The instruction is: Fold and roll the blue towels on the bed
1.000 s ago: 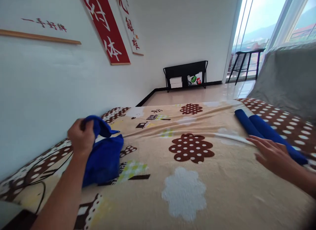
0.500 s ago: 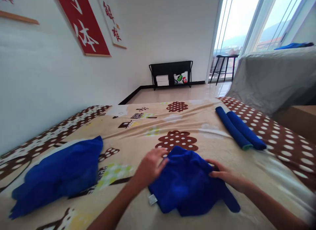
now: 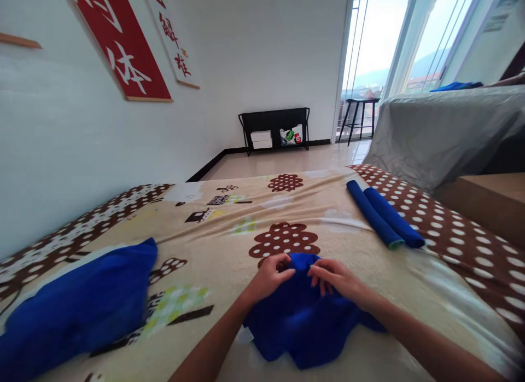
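A crumpled royal-blue cloth [image 3: 299,327] with a small white tag [image 3: 246,335] at its left edge lies on the patterned blanket in front of me. My left hand [image 3: 270,278] is at its upper left, fingers curled and closed on the far edge. Close beside it, my right hand [image 3: 334,281] pinches the top of the same cloth, its other fingers bent over the fabric. Part of the cloth is hidden beneath my hands and right forearm. Farther left, a second blue cloth [image 3: 90,311] is spread loosely, cut off by the frame's edge.
Two dark-blue rolls [image 3: 373,215] lie side by side at the right of the beige and brown blanket [image 3: 213,234]. A cardboard box [image 3: 488,201] and a grey-covered piece of furniture [image 3: 438,130] stand beyond the right edge. A black rack [image 3: 274,127] is by the far wall.
My right hand has moved left from the cloth's right side to its top, near my left hand. My left hand has closed on the far edge. The view has shifted slightly right.
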### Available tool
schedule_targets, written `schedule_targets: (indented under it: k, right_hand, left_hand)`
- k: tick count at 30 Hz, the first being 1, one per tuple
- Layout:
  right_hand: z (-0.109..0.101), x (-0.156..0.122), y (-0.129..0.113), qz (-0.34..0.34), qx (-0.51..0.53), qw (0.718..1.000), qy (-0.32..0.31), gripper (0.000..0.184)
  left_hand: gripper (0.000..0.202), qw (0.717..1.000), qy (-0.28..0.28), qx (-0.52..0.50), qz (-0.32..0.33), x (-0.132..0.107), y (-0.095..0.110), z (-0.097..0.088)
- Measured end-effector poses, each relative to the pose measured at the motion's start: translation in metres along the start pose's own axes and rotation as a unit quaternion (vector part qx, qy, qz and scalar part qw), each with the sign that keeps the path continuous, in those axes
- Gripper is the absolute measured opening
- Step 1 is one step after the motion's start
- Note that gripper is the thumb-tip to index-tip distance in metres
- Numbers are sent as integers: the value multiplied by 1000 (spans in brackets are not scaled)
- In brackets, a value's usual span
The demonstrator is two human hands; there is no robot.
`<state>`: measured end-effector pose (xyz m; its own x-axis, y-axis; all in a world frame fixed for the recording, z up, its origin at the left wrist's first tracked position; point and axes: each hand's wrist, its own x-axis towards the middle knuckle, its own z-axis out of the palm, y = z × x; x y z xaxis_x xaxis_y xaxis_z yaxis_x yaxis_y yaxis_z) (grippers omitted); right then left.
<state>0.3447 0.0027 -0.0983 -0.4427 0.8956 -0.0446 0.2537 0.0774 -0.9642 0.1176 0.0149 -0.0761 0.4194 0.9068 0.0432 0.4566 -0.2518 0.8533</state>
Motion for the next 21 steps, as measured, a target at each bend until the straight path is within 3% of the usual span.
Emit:
schedule_targets:
  k: [4, 11, 15, 18, 21]
  right_hand:
    - [23, 0, 3, -3, 26, 1000, -2, 49]
    - [22, -23, -6, -67, 27, 997, 33, 30]
    - [25, -32, -16, -85, 45, 994, 47, 16]
    - [16, -37, -21, -80, 68, 992, 71, 17]
    - [-11, -44, -25, -61, 67, 985, 147, 34]
  left_hand:
    - [22, 998, -20, -58, 14, -22, 28, 22]
    - [39, 992, -17, -117, -43, -35, 12, 30]
    - [35, 991, -27, -129, -26, -42, 25, 34]
    - [31, 988, -3, -152, -23, -47, 36, 26]
    - [30, 978, 91, -185, -36, -49, 36, 2]
